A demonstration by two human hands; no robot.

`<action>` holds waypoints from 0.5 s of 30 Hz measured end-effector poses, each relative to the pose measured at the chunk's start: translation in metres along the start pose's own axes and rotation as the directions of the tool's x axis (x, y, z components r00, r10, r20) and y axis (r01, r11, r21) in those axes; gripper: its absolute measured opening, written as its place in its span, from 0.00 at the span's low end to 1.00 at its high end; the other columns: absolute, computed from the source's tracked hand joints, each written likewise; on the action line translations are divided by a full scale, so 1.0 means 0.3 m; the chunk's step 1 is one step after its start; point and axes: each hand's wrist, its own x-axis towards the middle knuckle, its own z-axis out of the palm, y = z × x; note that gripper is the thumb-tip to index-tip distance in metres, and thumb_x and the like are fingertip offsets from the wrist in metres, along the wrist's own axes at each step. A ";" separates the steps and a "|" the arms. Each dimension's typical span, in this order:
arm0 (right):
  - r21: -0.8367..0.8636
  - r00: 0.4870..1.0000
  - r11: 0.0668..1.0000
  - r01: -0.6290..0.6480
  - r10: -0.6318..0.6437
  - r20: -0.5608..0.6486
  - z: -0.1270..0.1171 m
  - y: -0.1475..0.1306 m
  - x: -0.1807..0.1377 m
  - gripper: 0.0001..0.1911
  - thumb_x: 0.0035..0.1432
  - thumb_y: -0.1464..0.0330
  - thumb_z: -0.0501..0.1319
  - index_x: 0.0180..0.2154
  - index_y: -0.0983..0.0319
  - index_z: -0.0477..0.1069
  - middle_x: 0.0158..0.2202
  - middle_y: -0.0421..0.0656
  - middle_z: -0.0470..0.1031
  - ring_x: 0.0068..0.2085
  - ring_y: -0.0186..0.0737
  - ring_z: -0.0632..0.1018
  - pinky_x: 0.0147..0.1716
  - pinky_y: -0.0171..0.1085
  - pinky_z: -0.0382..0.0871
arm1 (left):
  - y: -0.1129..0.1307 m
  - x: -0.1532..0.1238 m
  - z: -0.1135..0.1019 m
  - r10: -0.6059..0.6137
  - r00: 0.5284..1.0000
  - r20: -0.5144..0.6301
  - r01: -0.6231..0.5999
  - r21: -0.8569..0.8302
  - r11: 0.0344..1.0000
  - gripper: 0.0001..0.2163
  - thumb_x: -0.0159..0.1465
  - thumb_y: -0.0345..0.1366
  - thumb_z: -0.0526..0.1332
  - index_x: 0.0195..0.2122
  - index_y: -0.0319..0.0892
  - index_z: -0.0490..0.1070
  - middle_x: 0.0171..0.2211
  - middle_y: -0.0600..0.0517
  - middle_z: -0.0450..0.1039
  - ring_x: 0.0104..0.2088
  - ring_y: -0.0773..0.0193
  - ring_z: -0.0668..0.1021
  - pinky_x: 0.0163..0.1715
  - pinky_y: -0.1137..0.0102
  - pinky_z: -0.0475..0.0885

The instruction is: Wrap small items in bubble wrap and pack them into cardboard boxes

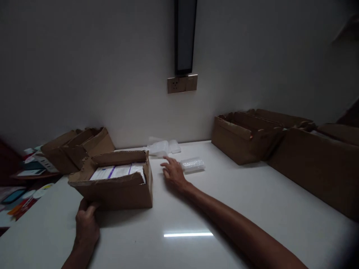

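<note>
My left hand (86, 220) has its fingers curled around the lower front left of an open cardboard box (120, 196). Inside that box lie white packs (120, 171) with purple stripes; their exact kind is unclear. My right hand (174, 172) reaches over the table to the right of the box, fingers apart and holding nothing. Close beside its right edge is a small roll of clear bubble wrap (193, 164). Just beyond its fingertips sit some crumpled translucent plastic pieces (162, 147), near the wall.
More open cardboard boxes (89, 142) stand at the back left, and others (238, 138) line the right side. A low shelf with assorted items (30, 172) is at the far left. On the wall, a socket plate (182, 84) sits below a dark vertical panel (185, 37). The white table (134, 243) reflects a light.
</note>
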 end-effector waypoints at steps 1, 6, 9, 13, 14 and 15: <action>-0.044 1.000 0.999 -0.019 0.018 -0.018 -0.011 0.012 0.051 0.18 0.54 0.77 0.58 0.46 0.61 0.77 0.64 0.52 0.63 0.64 0.53 0.63 0.59 0.54 0.56 | 0.005 0.000 0.003 -0.011 1.000 -0.008 0.011 -0.009 1.000 0.13 0.41 0.30 0.57 0.30 0.46 0.71 0.36 0.50 0.72 0.47 0.48 0.73 0.54 0.54 0.66; -0.167 0.998 0.984 -0.053 0.050 -0.022 -0.033 0.049 0.229 0.17 0.53 0.78 0.58 0.43 0.64 0.79 0.66 0.55 0.59 0.67 0.58 0.56 0.60 0.57 0.51 | 0.029 -0.004 0.018 -0.132 0.990 -0.043 0.126 -0.127 0.984 0.11 0.46 0.30 0.59 0.31 0.46 0.72 0.38 0.50 0.74 0.50 0.49 0.72 0.55 0.56 0.67; -0.155 0.999 0.987 -0.037 0.042 0.025 -0.019 0.068 0.270 0.15 0.50 0.80 0.59 0.37 0.62 0.80 0.62 0.53 0.67 0.66 0.56 0.59 0.59 0.54 0.52 | 0.039 -0.009 0.031 -0.182 0.982 -0.044 0.172 -0.173 0.970 0.12 0.46 0.30 0.59 0.34 0.46 0.73 0.39 0.50 0.74 0.51 0.48 0.72 0.55 0.57 0.67; -0.052 0.995 0.995 -0.090 0.088 -0.043 -0.023 0.087 0.300 0.22 0.53 0.80 0.57 0.48 0.63 0.76 0.61 0.54 0.68 0.63 0.53 0.64 0.60 0.54 0.54 | 0.045 -0.013 0.044 -0.215 0.976 -0.042 0.203 -0.197 0.959 0.14 0.48 0.32 0.60 0.37 0.46 0.73 0.40 0.50 0.75 0.51 0.48 0.72 0.55 0.58 0.67; -0.010 0.991 0.994 -0.108 0.107 -0.082 -0.034 0.091 0.304 0.23 0.55 0.78 0.55 0.52 0.63 0.73 0.62 0.54 0.67 0.63 0.52 0.64 0.60 0.54 0.54 | 0.046 -0.013 0.045 -0.222 0.974 -0.043 0.209 -0.202 0.957 0.15 0.48 0.32 0.60 0.38 0.46 0.73 0.41 0.50 0.75 0.51 0.48 0.72 0.54 0.58 0.67; 0.038 0.985 0.992 -0.121 0.125 -0.123 -0.048 0.095 0.307 0.25 0.57 0.76 0.54 0.56 0.63 0.70 0.64 0.54 0.65 0.64 0.51 0.63 0.60 0.53 0.55 | 0.047 -0.013 0.046 -0.226 0.973 -0.045 0.213 -0.205 0.955 0.15 0.48 0.32 0.60 0.39 0.46 0.73 0.41 0.50 0.75 0.51 0.48 0.72 0.54 0.58 0.67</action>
